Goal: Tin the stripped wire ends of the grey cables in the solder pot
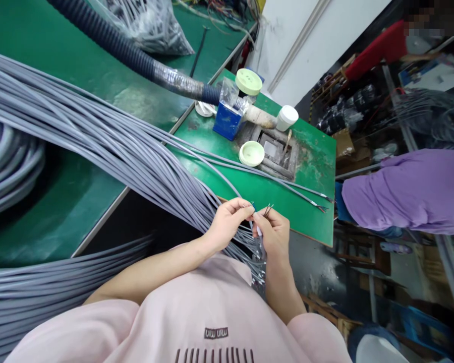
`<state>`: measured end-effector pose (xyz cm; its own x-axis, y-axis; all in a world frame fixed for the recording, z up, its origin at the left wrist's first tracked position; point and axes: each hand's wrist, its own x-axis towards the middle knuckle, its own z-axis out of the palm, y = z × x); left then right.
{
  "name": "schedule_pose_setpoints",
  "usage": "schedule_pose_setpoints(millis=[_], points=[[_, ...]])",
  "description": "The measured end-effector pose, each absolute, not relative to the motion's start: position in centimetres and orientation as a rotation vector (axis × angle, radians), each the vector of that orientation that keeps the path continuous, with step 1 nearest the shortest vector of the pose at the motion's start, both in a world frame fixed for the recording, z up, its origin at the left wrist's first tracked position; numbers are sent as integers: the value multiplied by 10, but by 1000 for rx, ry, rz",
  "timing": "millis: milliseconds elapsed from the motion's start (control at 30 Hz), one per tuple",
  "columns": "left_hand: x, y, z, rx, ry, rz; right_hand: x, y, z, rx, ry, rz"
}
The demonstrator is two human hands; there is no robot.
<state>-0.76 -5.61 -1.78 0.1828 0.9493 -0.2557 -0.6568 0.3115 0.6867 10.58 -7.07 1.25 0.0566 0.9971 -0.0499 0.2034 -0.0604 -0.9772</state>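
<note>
LEFT GRIP: There's the left hand point(229, 225), thumb and fingers pressed together, pinching a thin grey cable right near its end, with a small wire tip point(252, 204) poking up past the fingertips.

RIGHT GRIP: Right beside it, the right hand point(274, 236) pinches too, and forked bare wire ends point(268, 210) stand just above its fingers, pointing away from the body. Can't tell if both hands share one cable.

LONG AXIS: The grey sheathed cables point(98, 136) sweep in one long diagonal from upper left down to the hands, passing closer to the left hand, then fan out below both grips, toward the pale pink shirt point(212, 302).

COUNTER: Two stray cables point(265, 174) lie across the green-topped counter point(306, 224), running out to forked tips point(321, 207) near its right edge.

AROUND THEM: Up the counter sit a blue box point(227, 121), a white-lidded tub point(286, 117) and a pale green dish point(251, 154) beside a sunken metal tray point(274, 151). A black corrugated hose point(109, 40) crosses overhead, and a co-worker's purple sleeve point(404, 191) fills the right side.
</note>
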Motion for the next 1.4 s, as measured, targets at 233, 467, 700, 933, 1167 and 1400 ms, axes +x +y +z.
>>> schedule_pose_setpoints(millis=[233, 467, 700, 933, 1167, 1400], points=[[-7, -55, -18, 477, 712, 1193, 111, -71, 7, -1423, -1301, 1105], [-8, -55, -15, 446, 659, 1176, 110, -70, 8, -1436, -1301, 1099], [-8, -56, -17, 455, 662, 1180, 113, -70, 5, -1433, -1292, 1107], [-8, -56, -18, 455, 654, 1186, 112, -69, 7, -1447, -1311, 1094], [-8, -53, -21, 462, 691, 1199, 110, -68, 7, -1442, -1308, 1130], [-11, -58, -24, 611, 748, 1278, 110, -66, 6, -1432, -1263, 1156]])
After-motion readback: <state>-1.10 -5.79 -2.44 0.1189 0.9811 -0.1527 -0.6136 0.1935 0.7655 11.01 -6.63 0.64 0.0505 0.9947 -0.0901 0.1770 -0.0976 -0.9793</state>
